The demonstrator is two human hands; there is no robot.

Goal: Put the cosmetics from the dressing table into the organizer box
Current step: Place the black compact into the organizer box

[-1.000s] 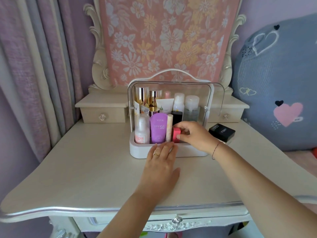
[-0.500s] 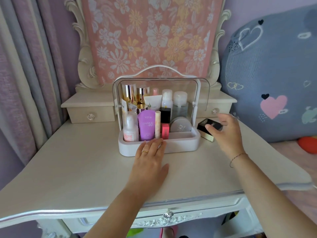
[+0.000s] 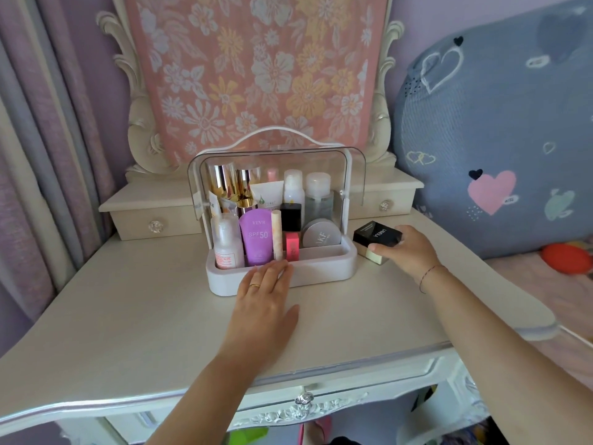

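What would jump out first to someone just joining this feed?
The white organizer box stands mid-table, its clear lid raised, crammed with bottles, with a purple SPF 50 tube in front. Just right of it, the right hand holds a black-lidded jar. The left hand lies flat against the box's front wall.

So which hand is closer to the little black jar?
Right. The right hand grips the black-lidded jar beside the organizer box. The left hand lies flat against the box's front, away from the jar.
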